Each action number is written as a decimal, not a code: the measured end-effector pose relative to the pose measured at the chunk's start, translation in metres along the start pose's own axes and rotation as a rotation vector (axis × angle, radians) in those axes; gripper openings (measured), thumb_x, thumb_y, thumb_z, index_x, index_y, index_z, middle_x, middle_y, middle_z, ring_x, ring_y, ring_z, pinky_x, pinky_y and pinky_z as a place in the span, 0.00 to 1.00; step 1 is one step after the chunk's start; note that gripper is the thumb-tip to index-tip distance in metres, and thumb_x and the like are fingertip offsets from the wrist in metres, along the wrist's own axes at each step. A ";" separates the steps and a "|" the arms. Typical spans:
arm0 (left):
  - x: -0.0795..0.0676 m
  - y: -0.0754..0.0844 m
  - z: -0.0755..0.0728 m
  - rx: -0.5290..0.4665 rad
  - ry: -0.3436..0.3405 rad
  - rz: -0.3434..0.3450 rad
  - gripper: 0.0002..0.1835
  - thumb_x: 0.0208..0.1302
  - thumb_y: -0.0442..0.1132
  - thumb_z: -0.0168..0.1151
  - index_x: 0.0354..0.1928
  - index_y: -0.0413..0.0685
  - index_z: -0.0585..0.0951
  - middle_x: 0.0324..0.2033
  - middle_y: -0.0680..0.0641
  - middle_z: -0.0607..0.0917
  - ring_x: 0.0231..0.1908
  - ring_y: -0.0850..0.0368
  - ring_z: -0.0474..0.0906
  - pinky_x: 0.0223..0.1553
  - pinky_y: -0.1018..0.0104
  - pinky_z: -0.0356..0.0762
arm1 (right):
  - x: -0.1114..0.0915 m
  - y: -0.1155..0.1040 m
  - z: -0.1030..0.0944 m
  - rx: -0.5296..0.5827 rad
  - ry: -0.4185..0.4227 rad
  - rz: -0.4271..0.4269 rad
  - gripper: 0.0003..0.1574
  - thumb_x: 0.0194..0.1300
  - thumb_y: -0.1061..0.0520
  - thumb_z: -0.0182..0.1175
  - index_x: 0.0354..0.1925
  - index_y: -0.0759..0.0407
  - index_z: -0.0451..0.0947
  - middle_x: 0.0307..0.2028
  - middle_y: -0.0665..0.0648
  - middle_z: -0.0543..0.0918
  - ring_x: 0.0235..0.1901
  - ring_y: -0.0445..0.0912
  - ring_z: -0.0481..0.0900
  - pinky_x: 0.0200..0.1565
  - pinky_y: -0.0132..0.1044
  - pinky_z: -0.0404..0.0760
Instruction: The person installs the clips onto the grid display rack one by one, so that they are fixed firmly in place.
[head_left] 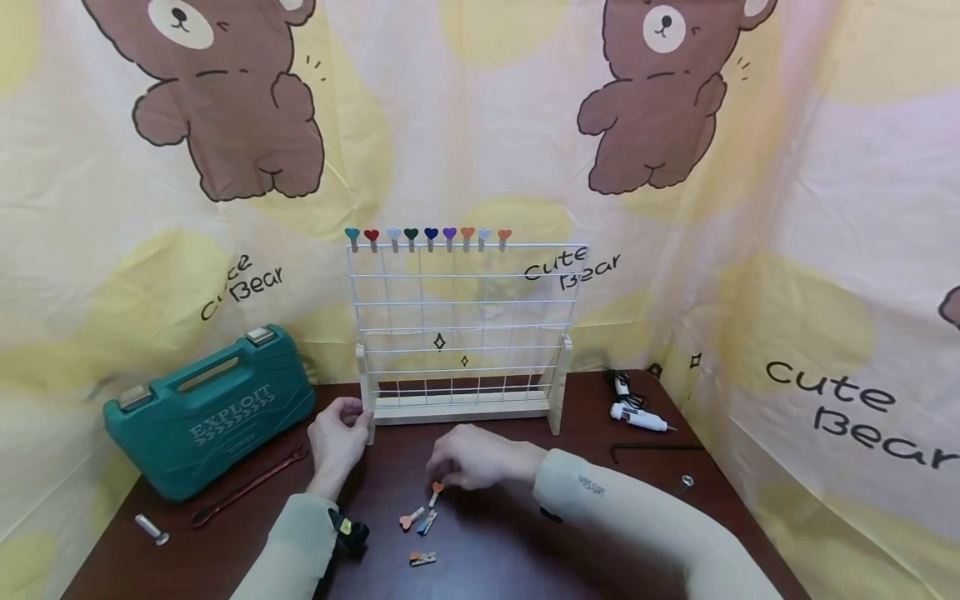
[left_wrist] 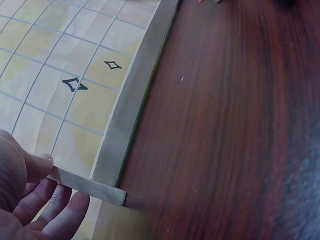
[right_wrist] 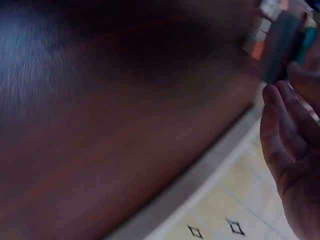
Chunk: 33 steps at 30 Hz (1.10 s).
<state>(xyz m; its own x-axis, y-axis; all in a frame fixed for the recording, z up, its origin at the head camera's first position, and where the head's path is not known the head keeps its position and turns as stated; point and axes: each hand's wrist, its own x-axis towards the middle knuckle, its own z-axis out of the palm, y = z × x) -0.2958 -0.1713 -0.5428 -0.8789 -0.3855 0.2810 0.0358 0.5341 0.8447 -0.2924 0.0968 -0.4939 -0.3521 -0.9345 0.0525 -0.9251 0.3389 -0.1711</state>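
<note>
A white wire grid rack [head_left: 465, 326] stands on wooden feet, with a row of small clothespins [head_left: 431, 235] topped by coloured hearts along its upper left edge. My left hand [head_left: 339, 442] grips the rack's left wooden foot [left_wrist: 90, 186] between thumb and fingers. Just in front of the rack, my right hand [head_left: 476, 457] hovers over the table beside an orange-heart clothespin [head_left: 437, 488]. In the right wrist view its fingers [right_wrist: 272, 125] are loosely bent, and nothing shows between them. Nearer lie a salmon-heart clothespin [head_left: 407, 522], a blue one [head_left: 426, 523] and another orange one [head_left: 422, 558].
On the left are a teal tool case [head_left: 217, 408], a red wrench [head_left: 250, 486] and a bolt [head_left: 152, 529]. A white glue gun [head_left: 641, 417], a black hex key [head_left: 652, 447] and a small metal piece [head_left: 687, 481] lie on the right. Printed cloth hangs behind.
</note>
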 end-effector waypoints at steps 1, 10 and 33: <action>0.000 0.000 0.000 -0.002 -0.002 -0.002 0.08 0.66 0.38 0.74 0.45 0.46 0.87 0.39 0.44 0.91 0.39 0.49 0.88 0.43 0.54 0.76 | 0.002 0.001 0.006 -0.012 -0.033 -0.007 0.15 0.68 0.58 0.72 0.52 0.48 0.90 0.42 0.42 0.87 0.38 0.31 0.82 0.42 0.20 0.75; 0.000 0.004 0.001 -0.011 -0.001 -0.003 0.08 0.66 0.38 0.74 0.44 0.45 0.87 0.39 0.43 0.91 0.39 0.48 0.88 0.43 0.54 0.75 | 0.013 0.005 0.026 -0.085 -0.084 -0.017 0.06 0.66 0.53 0.75 0.42 0.42 0.92 0.35 0.36 0.84 0.34 0.26 0.77 0.38 0.20 0.72; 0.000 0.000 0.000 0.002 -0.006 -0.001 0.08 0.67 0.36 0.73 0.46 0.44 0.87 0.41 0.42 0.91 0.40 0.47 0.88 0.41 0.55 0.77 | -0.050 0.019 -0.101 0.352 0.289 0.253 0.04 0.66 0.63 0.73 0.39 0.57 0.87 0.33 0.47 0.90 0.31 0.38 0.87 0.37 0.32 0.85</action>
<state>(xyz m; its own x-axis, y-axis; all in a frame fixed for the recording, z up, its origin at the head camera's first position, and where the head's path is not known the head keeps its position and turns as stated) -0.2964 -0.1714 -0.5433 -0.8816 -0.3817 0.2777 0.0343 0.5351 0.8441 -0.3068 0.1611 -0.4004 -0.6297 -0.7428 0.2275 -0.7193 0.4469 -0.5319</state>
